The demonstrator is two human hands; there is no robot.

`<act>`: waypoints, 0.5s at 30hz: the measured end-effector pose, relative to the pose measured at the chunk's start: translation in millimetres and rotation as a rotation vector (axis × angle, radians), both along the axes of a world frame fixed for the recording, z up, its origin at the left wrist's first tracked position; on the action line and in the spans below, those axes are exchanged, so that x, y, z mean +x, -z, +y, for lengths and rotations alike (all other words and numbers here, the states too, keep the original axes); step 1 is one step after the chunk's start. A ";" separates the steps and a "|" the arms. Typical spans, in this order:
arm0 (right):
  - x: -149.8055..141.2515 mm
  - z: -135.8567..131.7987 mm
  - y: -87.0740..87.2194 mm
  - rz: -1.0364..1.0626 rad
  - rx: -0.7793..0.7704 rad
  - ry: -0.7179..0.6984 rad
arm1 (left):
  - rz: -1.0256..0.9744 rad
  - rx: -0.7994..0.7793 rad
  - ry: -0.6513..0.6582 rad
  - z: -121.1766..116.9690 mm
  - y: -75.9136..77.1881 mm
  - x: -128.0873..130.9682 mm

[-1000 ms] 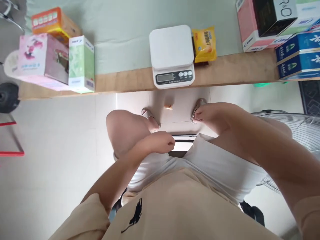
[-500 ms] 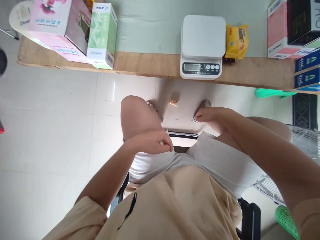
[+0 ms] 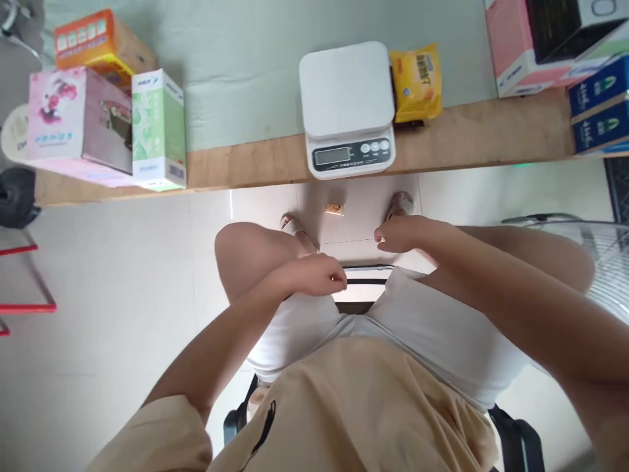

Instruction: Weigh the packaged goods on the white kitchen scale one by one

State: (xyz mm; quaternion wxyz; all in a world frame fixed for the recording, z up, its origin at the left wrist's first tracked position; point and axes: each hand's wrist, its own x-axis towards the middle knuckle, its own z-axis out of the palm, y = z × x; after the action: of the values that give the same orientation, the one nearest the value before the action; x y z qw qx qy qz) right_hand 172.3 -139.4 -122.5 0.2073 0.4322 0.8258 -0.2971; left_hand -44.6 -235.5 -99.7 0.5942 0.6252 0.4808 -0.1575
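Observation:
My left hand [image 3: 320, 274] rests by my left thigh, its fingers curled in and nothing seen in them. Over the inside of my right leg hangs my right hand [image 3: 399, 234], also loosely closed, with no object showing. Both hands are below the table's front edge. Nearest in front of them on the table stands a white kitchen scale [image 3: 348, 92], its display [image 3: 332, 156] facing me. A yellow snack packet [image 3: 417, 84] lies against the scale's right side. On the floor between my feet is a small orange-brown wrapped packet [image 3: 334, 208].
At the table's [image 3: 236, 160] left stand a pink box [image 3: 56, 121], a green-and-white box [image 3: 157, 131] and an orange pack [image 3: 101, 46]. To the right are a pink box [image 3: 511, 49], a black box [image 3: 553, 29] and blue boxes [image 3: 602, 108]. A wire fan guard [image 3: 609, 269] is by my right knee.
The view has shifted, so the scale and boxes appear farther left, and more of the orange pack and a red frame shows. Both hands keep nearly the same pose.

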 end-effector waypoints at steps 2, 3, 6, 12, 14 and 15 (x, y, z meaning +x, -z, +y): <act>21.8 -6.3 -26.7 -0.077 -0.094 0.015 | 0.084 0.028 0.064 34.1 25.9 21.5; 36.1 -10.4 -40.0 -0.090 -0.117 0.036 | 0.122 0.046 0.093 52.1 41.6 33.7; 88.0 -25.1 -67.7 -0.079 -0.026 0.157 | 0.248 0.110 0.174 99.9 94.2 70.5; 191.0 -49.8 -47.3 0.271 0.288 0.640 | 0.482 0.210 0.333 146.8 190.9 110.8; 214.6 -55.0 -32.5 0.327 0.298 0.755 | 0.533 0.226 0.349 153.4 217.3 112.8; 223.6 -57.0 -26.1 0.319 0.288 0.804 | 0.555 0.233 0.346 155.4 229.3 112.5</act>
State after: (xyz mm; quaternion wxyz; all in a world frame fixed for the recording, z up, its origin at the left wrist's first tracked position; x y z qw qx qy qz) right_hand 395.9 -196.4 -96.3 -0.1164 0.6918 0.6470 -0.2988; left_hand 67.9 -80.1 -329.0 0.3299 0.6946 0.5258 -0.3637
